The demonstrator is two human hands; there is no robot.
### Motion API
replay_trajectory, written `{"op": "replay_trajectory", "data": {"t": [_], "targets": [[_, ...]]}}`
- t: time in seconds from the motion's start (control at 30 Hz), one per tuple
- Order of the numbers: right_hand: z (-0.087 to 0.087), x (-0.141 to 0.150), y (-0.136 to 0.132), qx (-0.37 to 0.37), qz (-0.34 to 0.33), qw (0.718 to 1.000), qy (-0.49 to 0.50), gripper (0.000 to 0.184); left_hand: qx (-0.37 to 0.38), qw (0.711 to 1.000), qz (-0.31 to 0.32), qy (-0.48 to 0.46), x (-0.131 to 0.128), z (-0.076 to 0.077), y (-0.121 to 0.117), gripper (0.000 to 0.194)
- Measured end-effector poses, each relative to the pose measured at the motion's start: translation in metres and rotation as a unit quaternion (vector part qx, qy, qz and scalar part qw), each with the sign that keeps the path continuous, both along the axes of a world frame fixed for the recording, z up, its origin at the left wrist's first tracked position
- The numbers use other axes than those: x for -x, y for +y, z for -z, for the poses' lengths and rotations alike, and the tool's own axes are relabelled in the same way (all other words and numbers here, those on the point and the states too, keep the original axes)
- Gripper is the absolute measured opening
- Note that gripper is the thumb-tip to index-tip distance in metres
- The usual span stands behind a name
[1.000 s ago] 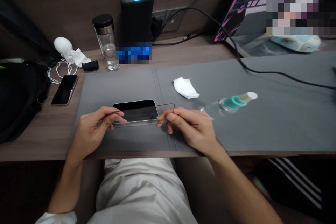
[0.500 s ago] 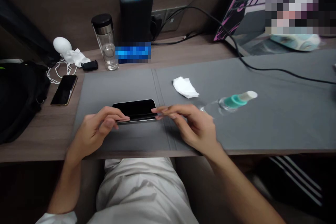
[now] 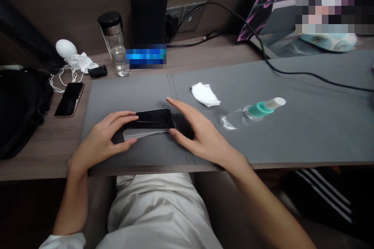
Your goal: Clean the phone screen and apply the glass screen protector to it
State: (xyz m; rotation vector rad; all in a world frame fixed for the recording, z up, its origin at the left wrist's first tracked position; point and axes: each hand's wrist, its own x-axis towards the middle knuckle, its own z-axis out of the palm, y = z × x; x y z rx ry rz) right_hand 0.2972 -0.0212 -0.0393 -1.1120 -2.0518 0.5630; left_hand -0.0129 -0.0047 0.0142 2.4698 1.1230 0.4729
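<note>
Our hands have spread wider since the earlier frame: the narrow pinch at the edges is gone, and the glass screen protector [image 3: 137, 134] now lies on the black phone [image 3: 152, 120] rather than being held over it.

Going left to right, a black backpack [image 3: 20, 113] sits at the desk's end, with white earphones [image 3: 60, 84] and a second smartphone [image 3: 69, 99] on the wood beside it. Behind them stand a glass infuser bottle [image 3: 113, 44] and a dark cylindrical speaker [image 3: 148, 9].

On the grey desk mat [image 3: 131, 93], our left hand [image 3: 102, 142] curves wide around the phone's left end, fingertips at its upper edge and thumb by the protector's lower edge. The protector sits askew, its lower-left corner poking past the phone. Our right hand [image 3: 204, 136] opens just as wide at the right end, with the thumb at the phone's corner. Neither hand is clearly gripping; they frame the pair on the mat, and we cannot tell how firmly they touch.

Further right lie a crumpled white tissue [image 3: 206, 94] and a clear spray bottle [image 3: 248, 113] with a teal collar, on its side.
</note>
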Motion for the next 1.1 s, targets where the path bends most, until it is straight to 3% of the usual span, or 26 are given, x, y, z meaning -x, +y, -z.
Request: {"op": "replay_trajectory", "data": {"t": [0.13,0.57,1.1], "targets": [[0.002,0.001,0.000,0.034,0.004,0.999,-0.031,0.069,-0.003,1.000,0.002,0.011,-0.001,0.002,0.002,0.047],[0.007,0.002,0.000,0.042,-0.017,0.998,-0.047,0.067,0.004,1.000,0.007,0.028,-0.002,0.004,0.002,0.046],[0.007,0.004,0.002,0.042,0.011,0.998,-0.039,0.063,0.003,0.998,-0.026,0.054,0.002,0.012,0.008,0.043]]}}
